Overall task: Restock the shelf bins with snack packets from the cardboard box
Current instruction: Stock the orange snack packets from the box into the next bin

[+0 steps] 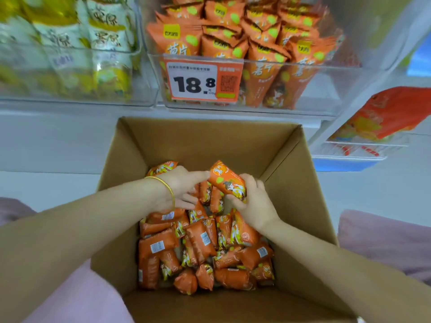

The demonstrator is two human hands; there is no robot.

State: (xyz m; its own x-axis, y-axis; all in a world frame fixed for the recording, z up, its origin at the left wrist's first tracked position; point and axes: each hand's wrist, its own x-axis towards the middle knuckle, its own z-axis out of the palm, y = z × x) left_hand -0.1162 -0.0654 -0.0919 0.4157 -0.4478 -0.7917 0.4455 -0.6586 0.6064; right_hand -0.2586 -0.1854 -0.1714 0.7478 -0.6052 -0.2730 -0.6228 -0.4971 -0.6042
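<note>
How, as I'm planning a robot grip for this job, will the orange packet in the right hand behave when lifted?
Probably light: the right hand holds the orange packet up by one end. Its puffed, creased film likely yields rather than staying stiff. The glossy wrap may be slippery.

Both my bare arms reach forward and down, converging ahead of me. My left forearm (105, 206) comes in from the lower left. My left hand (179, 187) lies palm down, its index finger stretched rightward with the tip touching the orange packet (227, 180). Its other fingers curl downward, and I cannot tell whether they hold anything. My right forearm (314, 248) comes in from the lower right, and my right hand (253, 201) grips that packet from below, fingers wrapped round it.
</note>
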